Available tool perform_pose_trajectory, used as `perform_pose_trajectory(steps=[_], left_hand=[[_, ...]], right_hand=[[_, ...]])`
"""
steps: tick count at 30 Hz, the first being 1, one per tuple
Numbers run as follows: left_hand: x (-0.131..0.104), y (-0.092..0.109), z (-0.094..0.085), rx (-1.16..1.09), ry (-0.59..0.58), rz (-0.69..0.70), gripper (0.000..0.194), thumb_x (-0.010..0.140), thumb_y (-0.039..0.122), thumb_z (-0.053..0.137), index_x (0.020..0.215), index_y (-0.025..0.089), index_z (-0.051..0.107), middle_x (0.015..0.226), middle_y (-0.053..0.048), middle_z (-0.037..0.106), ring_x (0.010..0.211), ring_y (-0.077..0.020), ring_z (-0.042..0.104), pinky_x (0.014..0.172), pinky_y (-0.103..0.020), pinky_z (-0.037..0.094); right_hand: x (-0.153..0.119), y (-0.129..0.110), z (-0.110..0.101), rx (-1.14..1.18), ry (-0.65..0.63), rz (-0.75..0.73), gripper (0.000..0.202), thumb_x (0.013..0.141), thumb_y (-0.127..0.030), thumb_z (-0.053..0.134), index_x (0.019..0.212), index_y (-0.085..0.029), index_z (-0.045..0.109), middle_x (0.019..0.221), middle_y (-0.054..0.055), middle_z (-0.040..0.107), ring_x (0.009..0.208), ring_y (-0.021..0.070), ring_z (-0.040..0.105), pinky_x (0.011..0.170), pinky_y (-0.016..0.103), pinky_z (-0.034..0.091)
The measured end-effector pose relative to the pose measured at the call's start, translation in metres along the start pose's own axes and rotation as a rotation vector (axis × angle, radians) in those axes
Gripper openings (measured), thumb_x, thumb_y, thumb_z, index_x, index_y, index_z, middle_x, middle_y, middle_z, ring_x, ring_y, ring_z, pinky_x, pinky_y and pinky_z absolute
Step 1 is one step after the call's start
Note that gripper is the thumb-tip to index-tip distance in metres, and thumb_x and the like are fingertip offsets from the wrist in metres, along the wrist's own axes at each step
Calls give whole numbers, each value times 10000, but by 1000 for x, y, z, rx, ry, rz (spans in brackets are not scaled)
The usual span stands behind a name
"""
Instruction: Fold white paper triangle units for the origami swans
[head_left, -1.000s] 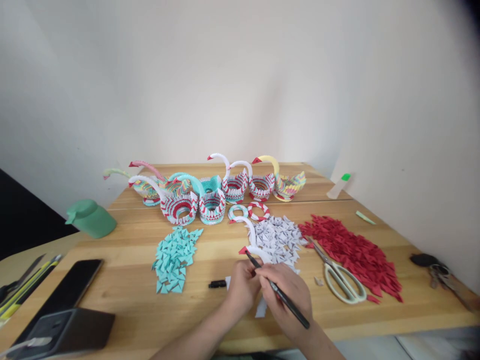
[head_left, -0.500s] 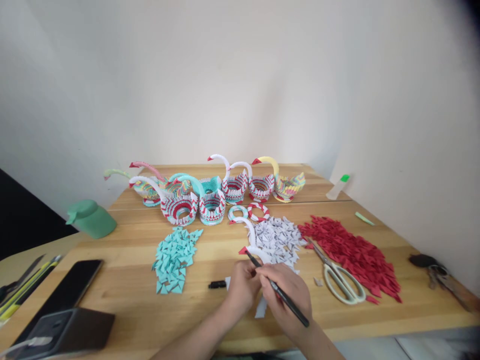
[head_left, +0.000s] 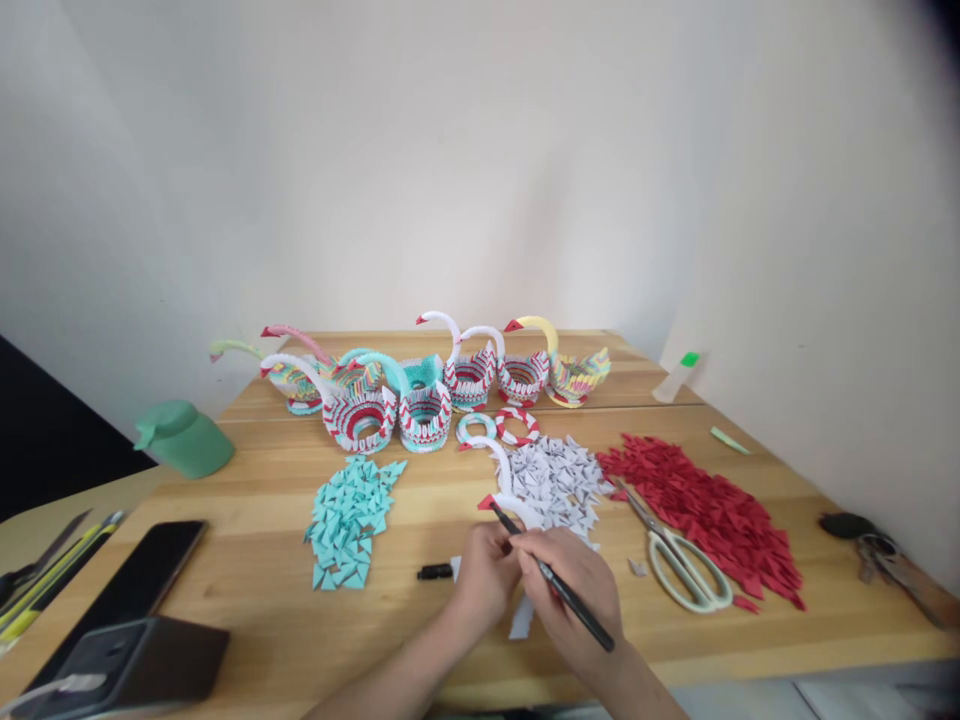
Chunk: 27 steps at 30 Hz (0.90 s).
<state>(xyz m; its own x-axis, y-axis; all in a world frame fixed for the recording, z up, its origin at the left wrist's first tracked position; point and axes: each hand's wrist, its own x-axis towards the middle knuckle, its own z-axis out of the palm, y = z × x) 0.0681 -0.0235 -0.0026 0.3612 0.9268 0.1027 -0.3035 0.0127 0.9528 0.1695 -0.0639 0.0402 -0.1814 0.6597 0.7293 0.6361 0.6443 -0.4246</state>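
Observation:
My left hand (head_left: 486,568) is closed around a white paper swan neck (head_left: 517,508) whose red-beaked head points left. A black pen (head_left: 576,606) is gripped in my right hand (head_left: 574,585), its tip at the swan's head near the red beak. The two hands touch each other at the fingers. A black pen cap (head_left: 435,571) lies on the table left of my left hand. Beneath my hands a white paper strip (head_left: 520,618) sticks out. Just beyond, another white swan neck (head_left: 491,447) with a red beak lies by a pile of white folded paper pieces (head_left: 559,475).
Turquoise (head_left: 349,525) and red (head_left: 705,510) paper piles flank the hands. Scissors (head_left: 688,570) lie at right, keys (head_left: 881,550) farther right. Several paper swans (head_left: 360,420) and two paper rings (head_left: 517,426) stand behind. A phone (head_left: 154,570), dark box (head_left: 161,660) and green container (head_left: 184,440) are left.

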Motion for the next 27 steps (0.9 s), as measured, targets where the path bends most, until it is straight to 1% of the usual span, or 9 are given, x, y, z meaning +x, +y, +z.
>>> perform_pose_trajectory(steps=[4,9,14,17,22,24,27], left_hand=[[0,1,0,11,2,3,268,696,282,636,512,91,594,517,2,490,529,-92,397,534,-211,324],[0,0,-1,9,-2,-4,263,694,284,631,514,97,590,509,1,496,536,-97,403,539,-212,332],[0,3,1,-3,0,-26,317,674,327,642,466,121,520,480,11,454,543,-102,386,546,-217,337],[2,3,1,-14,15,-56,347,674,377,637,484,131,482,493,26,413,526,-88,343,523,-208,303],[4,4,-3,111,-7,-108,382,742,436,555,522,147,436,508,51,313,500,-72,263,489,-205,220],[4,5,-4,180,19,-129,398,745,452,538,513,159,401,497,56,292,493,-73,251,478,-208,202],[4,6,-3,231,34,-143,393,744,454,524,513,165,391,491,55,299,492,-76,259,473,-208,200]], right_hand=[[-2,1,-1,13,13,-8,205,827,-71,519,981,-188,588,777,52,659,699,168,622,628,284,488],[-3,2,0,23,12,-3,206,825,-68,520,979,-184,593,769,52,655,703,166,622,634,281,491],[2,0,1,41,31,-26,184,832,-81,518,960,-183,601,741,35,655,669,153,618,614,267,489],[2,-3,-2,47,49,-7,183,839,-93,510,965,-187,604,748,36,659,656,151,625,601,259,495],[-8,1,-7,-45,173,50,191,851,-143,507,1005,-202,604,768,41,664,709,186,646,618,276,505],[-12,5,-8,-76,174,72,203,859,-151,500,1023,-208,605,774,40,665,716,187,646,617,274,503],[-15,8,-9,-76,143,93,205,865,-151,497,1032,-207,602,796,41,665,720,179,643,622,265,497]])
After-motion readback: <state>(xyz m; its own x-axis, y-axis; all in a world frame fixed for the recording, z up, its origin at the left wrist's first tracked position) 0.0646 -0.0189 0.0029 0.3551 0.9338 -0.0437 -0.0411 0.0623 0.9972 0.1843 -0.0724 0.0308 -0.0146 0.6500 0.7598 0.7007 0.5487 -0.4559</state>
